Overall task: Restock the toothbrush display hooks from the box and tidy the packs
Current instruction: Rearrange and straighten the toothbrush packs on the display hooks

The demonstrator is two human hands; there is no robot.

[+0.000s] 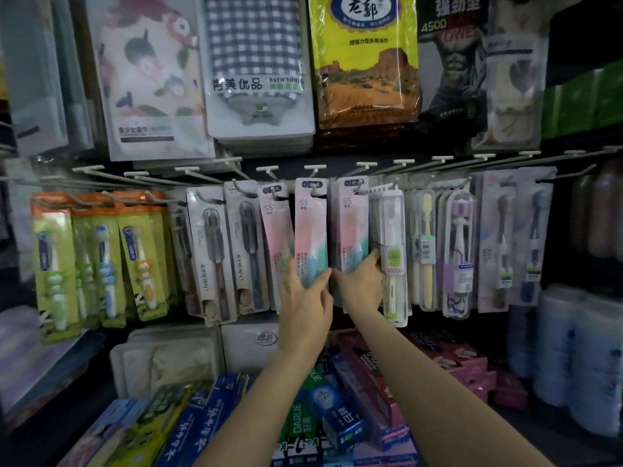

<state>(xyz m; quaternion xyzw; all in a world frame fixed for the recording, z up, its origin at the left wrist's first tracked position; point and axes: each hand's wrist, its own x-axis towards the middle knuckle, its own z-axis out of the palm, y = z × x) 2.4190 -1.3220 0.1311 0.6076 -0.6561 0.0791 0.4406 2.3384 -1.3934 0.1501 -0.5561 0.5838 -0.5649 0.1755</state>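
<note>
Pink and teal toothbrush packs marked SS hang on three neighbouring hooks in the middle of the display. My left hand (305, 298) holds the lower end of the middle pack (310, 227), fingers wrapped round its edges. My right hand (362, 281) grips the bottom of the right-hand pink pack (350, 224), thumb against the white toothbrush pack (392, 251) beside it. The third pink pack (274, 230) hangs tilted just left of my left hand. No box is in view.
Green packs (101, 251) and grey LMK packs (215, 251) hang at left, clear and lilac packs (458, 251) at right. Towel packs (256, 69) hang above. Toothpaste boxes (323, 409) lie on the shelf below my arms. Several hook ends (315, 167) stick out above the packs.
</note>
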